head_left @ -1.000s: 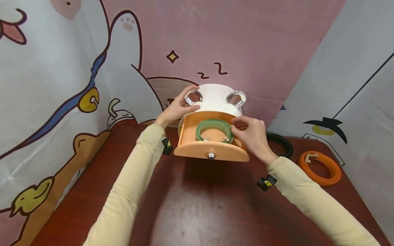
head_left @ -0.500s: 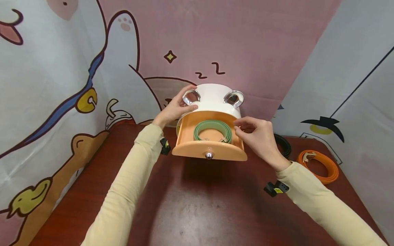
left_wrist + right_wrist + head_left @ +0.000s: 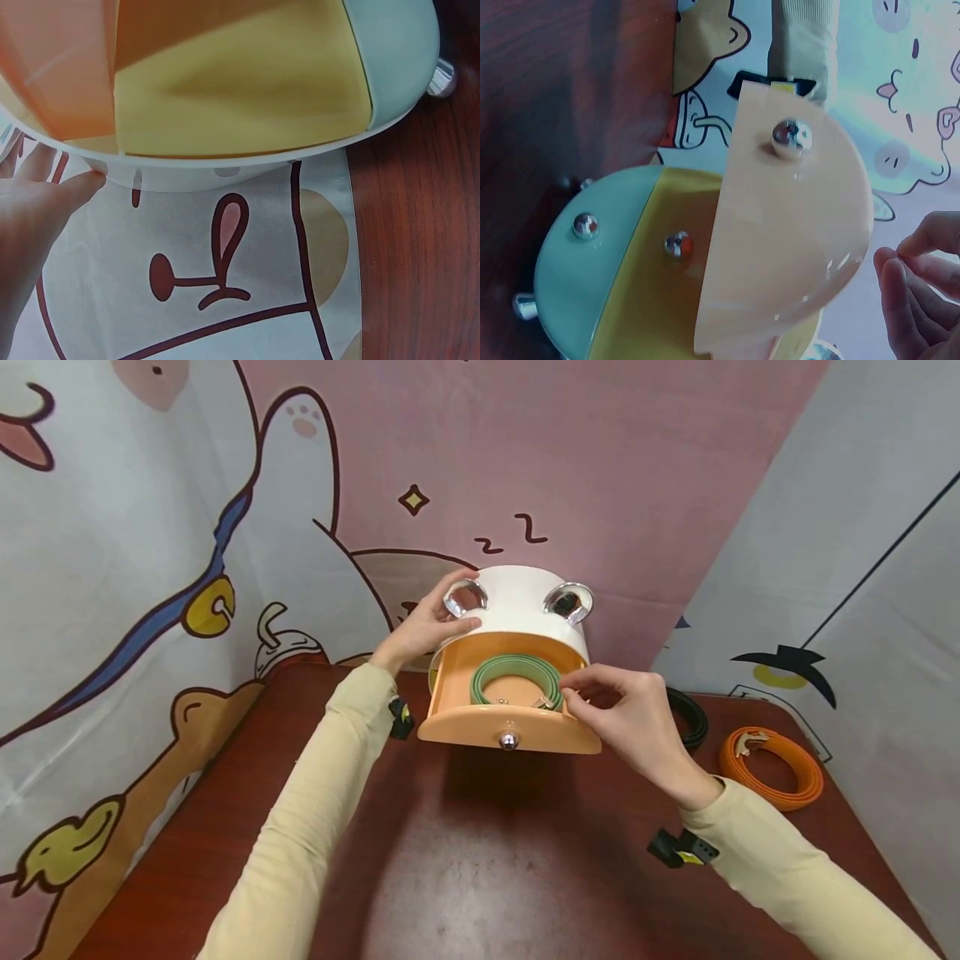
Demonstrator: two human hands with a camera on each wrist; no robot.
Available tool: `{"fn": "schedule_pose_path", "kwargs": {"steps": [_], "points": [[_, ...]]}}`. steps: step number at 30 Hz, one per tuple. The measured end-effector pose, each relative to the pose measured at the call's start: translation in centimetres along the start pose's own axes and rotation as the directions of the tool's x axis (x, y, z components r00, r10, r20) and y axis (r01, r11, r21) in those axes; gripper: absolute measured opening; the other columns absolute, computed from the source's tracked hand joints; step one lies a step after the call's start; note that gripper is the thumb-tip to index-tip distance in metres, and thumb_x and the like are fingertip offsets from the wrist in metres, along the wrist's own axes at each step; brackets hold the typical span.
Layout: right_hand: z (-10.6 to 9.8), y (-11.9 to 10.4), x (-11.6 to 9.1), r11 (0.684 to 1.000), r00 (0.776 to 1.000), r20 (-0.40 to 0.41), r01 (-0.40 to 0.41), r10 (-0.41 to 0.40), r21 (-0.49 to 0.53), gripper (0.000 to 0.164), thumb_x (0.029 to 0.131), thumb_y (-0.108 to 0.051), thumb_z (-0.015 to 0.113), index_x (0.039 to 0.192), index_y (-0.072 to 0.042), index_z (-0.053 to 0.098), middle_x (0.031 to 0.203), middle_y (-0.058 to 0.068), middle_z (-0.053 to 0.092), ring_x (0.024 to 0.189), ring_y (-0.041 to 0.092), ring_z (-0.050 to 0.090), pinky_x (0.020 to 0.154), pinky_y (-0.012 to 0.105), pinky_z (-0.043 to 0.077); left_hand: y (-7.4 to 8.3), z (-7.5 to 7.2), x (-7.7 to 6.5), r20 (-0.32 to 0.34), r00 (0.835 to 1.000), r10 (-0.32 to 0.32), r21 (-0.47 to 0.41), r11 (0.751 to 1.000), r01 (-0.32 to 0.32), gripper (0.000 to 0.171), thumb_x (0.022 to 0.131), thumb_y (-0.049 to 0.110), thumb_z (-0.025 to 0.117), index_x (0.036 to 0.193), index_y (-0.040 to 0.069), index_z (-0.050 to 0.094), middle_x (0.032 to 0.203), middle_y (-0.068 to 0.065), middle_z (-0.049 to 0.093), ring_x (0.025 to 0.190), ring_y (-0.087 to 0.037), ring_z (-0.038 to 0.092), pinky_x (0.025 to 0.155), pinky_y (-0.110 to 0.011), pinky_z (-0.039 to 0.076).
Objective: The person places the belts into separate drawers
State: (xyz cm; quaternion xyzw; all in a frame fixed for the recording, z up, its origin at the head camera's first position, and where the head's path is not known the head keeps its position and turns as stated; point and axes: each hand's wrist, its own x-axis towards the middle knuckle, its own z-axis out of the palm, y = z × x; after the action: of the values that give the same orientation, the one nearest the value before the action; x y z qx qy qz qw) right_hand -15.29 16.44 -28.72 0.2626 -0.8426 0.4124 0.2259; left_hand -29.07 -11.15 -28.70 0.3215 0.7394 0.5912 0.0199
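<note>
A white drawer cabinet with silver ears stands at the table's back, its peach top drawer pulled out. Inside lies a coiled green belt, its metal buckle towards the front. My left hand holds the cabinet around the left ear; in the left wrist view its thumb touches the cabinet's outside. My right hand is at the drawer's right side, fingers loosely bent, fingertips close to the belt's right edge; contact is unclear. The right wrist view shows nothing between them, and the drawer front hides the belt.
A coiled orange belt lies at the table's right edge. Beside it a coiled black belt is partly hidden by my right hand. A yellow drawer and a green drawer sit under the peach one. Printed cloth hangs behind.
My right hand drew back rightward from the green belt, then came left again towards its edge, its wrist now lower. The left hand, drawer and belt hold their places.
</note>
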Motion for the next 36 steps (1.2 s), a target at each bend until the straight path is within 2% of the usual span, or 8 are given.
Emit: {"fn": "schedule_pose_path", "kwargs": {"steps": [7,14,17,20,27,30,34,36], "points": [[0.7,-0.9,-0.9,0.998,0.998,0.025,0.049,-0.05,0.043,0.015,0.079,0.003,0.074,0.087,-0.009,0.076,0.081,-0.003,0.071,0.059,0.008,0.06,0.055,0.019,0.049,0.1,-0.1,0.1,-0.002,1.0,-0.005,-0.008,1.0,0.005,0.066,0.092,0.0,0.063,0.148,0.009,0.03,0.116,-0.021,0.049,0.081,-0.018,0.053,0.071,-0.026,0.046],[2.1,-1.1,-2.2,0.993,0.993,0.09,0.063,-0.072,0.102,0.016,0.078,0.006,0.074,0.09,-0.006,0.075,0.082,-0.001,0.072,0.062,0.006,0.063,0.055,0.021,0.051,-0.1,0.0,-0.3,0.01,1.0,-0.026,0.013,1.0,0.026,0.068,0.093,0.003,0.063,0.15,0.01,0.028,0.131,-0.025,0.041,0.085,-0.021,0.053,0.077,-0.029,0.045],[2.8,-1.0,-2.7,0.989,0.991,0.106,0.073,-0.086,0.126,0.017,0.078,0.008,0.073,0.09,-0.005,0.075,0.081,-0.001,0.072,0.064,0.005,0.064,0.056,0.021,0.052,-0.1,0.0,-0.3,0.013,1.0,-0.016,0.022,1.0,0.016,0.068,0.093,0.004,0.064,0.15,0.011,0.028,0.13,-0.027,0.041,0.092,-0.022,0.053,0.081,-0.03,0.045],[3.5,-0.8,-2.9,0.984,0.988,0.109,0.093,-0.11,0.152,0.018,0.078,0.008,0.073,0.09,-0.004,0.074,0.081,-0.001,0.072,0.066,0.006,0.066,0.057,0.021,0.053,-0.1,-0.1,-0.2,0.008,1.0,-0.006,0.04,0.999,0.006,0.068,0.093,0.005,0.064,0.15,0.011,0.028,0.13,-0.026,0.042,0.089,-0.022,0.052,0.08,-0.03,0.044],[4.5,-0.4,-3.2,0.975,0.982,0.104,0.135,-0.156,0.179,0.021,0.079,0.005,0.075,0.097,-0.006,0.074,0.089,-0.001,0.073,0.07,0.007,0.068,0.061,0.02,0.053,0.2,-0.1,-0.3,0.009,1.0,-0.025,0.05,0.998,0.025,0.07,0.093,0.006,0.064,0.151,0.012,0.026,0.136,-0.017,0.04,0.089,-0.023,0.051,0.079,-0.03,0.044],[5.0,-0.1,-3.3,0.974,0.981,0.111,0.134,-0.156,0.185,0.023,0.08,0.003,0.076,0.101,-0.007,0.073,0.092,0.0,0.073,0.072,0.007,0.068,0.062,0.02,0.053,0.1,0.0,-0.3,0.006,1.0,-0.028,0.042,0.999,0.028,0.07,0.093,0.007,0.065,0.151,0.014,0.026,0.134,-0.013,0.042,0.094,-0.024,0.051,0.081,-0.031,0.044],[5.6,0.2,-3.5,0.972,0.983,0.119,0.115,-0.142,0.203,0.023,0.081,0.001,0.076,0.103,-0.007,0.073,0.094,0.001,0.072,0.067,0.006,0.066,0.058,0.02,0.052,0.1,0.0,-0.4,0.01,1.0,-0.021,0.036,0.999,0.021,0.071,0.092,0.005,0.065,0.151,0.013,0.026,0.134,-0.014,0.042,0.101,-0.023,0.051,0.088,-0.033,0.043],[5.7,0.3,-3.6,0.971,0.984,0.118,0.107,-0.134,0.215,0.023,0.081,0.0,0.077,0.103,-0.007,0.073,0.095,0.001,0.071,0.063,0.006,0.065,0.056,0.021,0.052,0.1,0.0,-0.4,0.011,1.0,-0.02,0.043,0.999,0.02,0.071,0.092,0.005,0.065,0.151,0.012,0.025,0.135,-0.015,0.041,0.099,-0.024,0.051,0.087,-0.034,0.043]]}}
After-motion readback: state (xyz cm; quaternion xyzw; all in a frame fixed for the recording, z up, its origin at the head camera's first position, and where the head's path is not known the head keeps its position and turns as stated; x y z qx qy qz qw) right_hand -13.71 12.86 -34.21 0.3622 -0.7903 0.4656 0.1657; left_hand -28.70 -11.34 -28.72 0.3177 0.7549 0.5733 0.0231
